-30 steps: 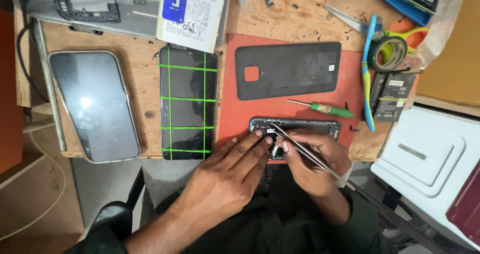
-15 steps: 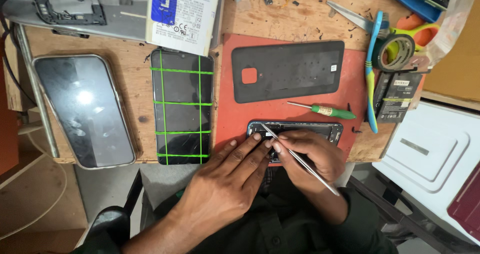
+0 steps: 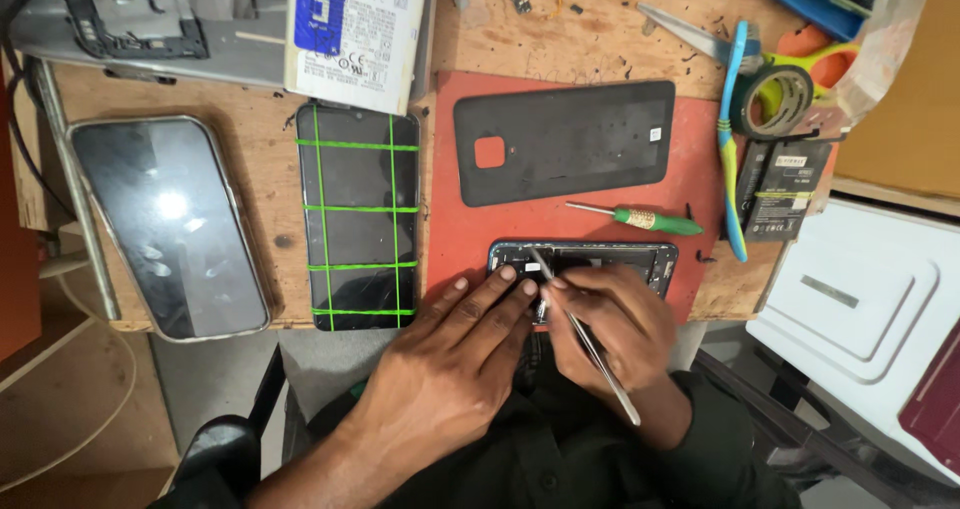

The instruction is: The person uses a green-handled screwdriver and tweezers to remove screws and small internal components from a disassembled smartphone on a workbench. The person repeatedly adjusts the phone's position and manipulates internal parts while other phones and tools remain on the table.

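Your right hand point(image 3: 610, 324) pinches one pair of tweezers point(image 3: 585, 339) over the opened phone point(image 3: 600, 261) at the bench's point(image 3: 250, 169) near edge. Your left hand point(image 3: 455, 354) lies with fingers pressed flat together on that phone. Nearby: one back cover point(image 3: 565, 141), one green screwdriver point(image 3: 640, 219), two more phones.

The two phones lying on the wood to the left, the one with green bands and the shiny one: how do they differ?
The banded phone is wrapped in crossing green bands; the shiny phone has none. The banded phone's corners are squarer and its glass looks dull and black, while the shiny phone has a silvery rim, rounder corners and reflects a bright light. The shiny phone tilts a little; the banded phone lies straight. Both lie flat with dark screens.
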